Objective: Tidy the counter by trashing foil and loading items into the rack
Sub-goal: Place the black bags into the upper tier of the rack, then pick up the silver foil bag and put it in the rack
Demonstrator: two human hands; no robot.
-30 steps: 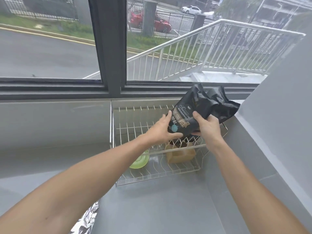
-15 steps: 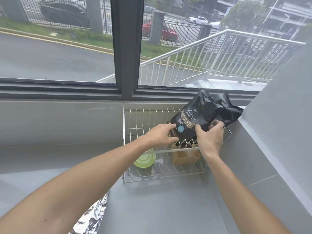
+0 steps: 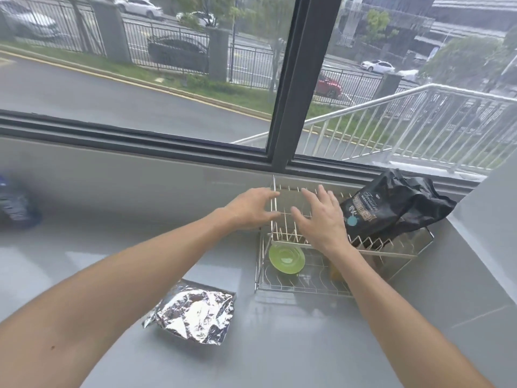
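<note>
grey bench (image 3: pixel 279 345) below the window: your left hand (image 3: pixel 249 210) and right hand (image 3: pixel 321 219) hover with fingers spread, empty, so the black pouch (image 3: pixel 391 208) perched on the wire rack (image 3: pixel 391 249) could slide off, and the crumpled foil (image 3: pixel 195 313) looks likely to snag your forearm.

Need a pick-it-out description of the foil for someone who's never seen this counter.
Start at the wire dish rack under the window, then look left and nearer on the grey counter. The foil lies flat there, alone: the only crinkled, mirror-silver thing.

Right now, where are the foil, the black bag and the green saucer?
foil (image 3: pixel 193 315), head view, middle of the crumpled sheet.
black bag (image 3: pixel 391 205), head view, creased body right of the label.
green saucer (image 3: pixel 286 259), head view, centre of its face.
</note>
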